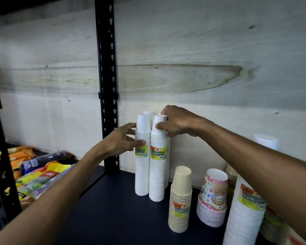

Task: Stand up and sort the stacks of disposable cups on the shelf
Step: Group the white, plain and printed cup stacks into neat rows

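Dark shelf (113, 200), tall white cups by the black post (107, 85).
Your right hand (177, 122) pinches the white stack (158, 165) top; your left hand (120, 140), fingers spread, touches its neighbour stack (142, 174). Keep both straight.

The dark shelf (113, 209) in front of me carries tall white cup stacks (157, 174) upright by the black post (107, 85). Right of those stand a cream stack (180, 200), a patterned party-cup stack (212, 197) and another white stack (244, 218). Left of the post lie snack packets (37, 172).

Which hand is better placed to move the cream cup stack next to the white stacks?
Probably the left hand: its fingers only touch a white stack, while the right hand grips another. The cream stack stands below both.
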Demonstrator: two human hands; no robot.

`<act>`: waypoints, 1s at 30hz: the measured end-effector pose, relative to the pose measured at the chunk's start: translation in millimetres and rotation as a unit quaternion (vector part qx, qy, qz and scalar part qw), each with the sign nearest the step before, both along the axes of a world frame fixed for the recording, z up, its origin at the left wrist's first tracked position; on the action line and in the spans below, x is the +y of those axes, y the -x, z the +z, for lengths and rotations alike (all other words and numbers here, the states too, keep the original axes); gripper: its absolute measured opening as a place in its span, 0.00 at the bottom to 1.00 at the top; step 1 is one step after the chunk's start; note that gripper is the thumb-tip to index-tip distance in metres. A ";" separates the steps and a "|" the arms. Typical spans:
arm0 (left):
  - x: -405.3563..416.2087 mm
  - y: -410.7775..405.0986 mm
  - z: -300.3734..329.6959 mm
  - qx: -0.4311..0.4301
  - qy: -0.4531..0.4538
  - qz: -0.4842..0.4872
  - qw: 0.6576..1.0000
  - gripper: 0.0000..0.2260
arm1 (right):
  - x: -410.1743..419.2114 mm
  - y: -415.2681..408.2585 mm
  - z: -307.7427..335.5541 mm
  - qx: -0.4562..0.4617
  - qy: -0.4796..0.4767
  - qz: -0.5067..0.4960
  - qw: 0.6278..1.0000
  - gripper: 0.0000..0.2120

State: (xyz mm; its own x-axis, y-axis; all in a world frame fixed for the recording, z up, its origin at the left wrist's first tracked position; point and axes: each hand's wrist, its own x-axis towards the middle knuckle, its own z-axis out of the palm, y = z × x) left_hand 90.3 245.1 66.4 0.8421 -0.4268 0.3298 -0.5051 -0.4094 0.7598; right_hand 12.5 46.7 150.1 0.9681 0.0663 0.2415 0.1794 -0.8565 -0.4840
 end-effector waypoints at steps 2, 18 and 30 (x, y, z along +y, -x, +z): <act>-0.2 0.0 -0.3 -0.001 0.001 -0.004 1.000 0.31 | 0.0 1.4 0.3 0.005 -0.001 0.002 1.000 0.15; -0.8 0.0 -2.4 -0.020 0.003 0.023 1.000 0.32 | 0.5 3.7 1.8 -0.004 0.024 -0.002 1.000 0.17; -1.8 5.0 -1.2 -0.019 0.001 0.029 0.999 0.33 | 2.1 -1.2 -2.5 -0.027 0.038 -0.034 0.998 0.20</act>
State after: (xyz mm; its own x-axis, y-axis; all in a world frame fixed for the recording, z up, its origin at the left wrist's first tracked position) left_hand 85.3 243.2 65.2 0.8526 -0.3767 0.3622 -0.5083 -0.4374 0.7418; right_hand 13.7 48.8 147.6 0.9569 0.0209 0.2897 0.1431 -0.9018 -0.4078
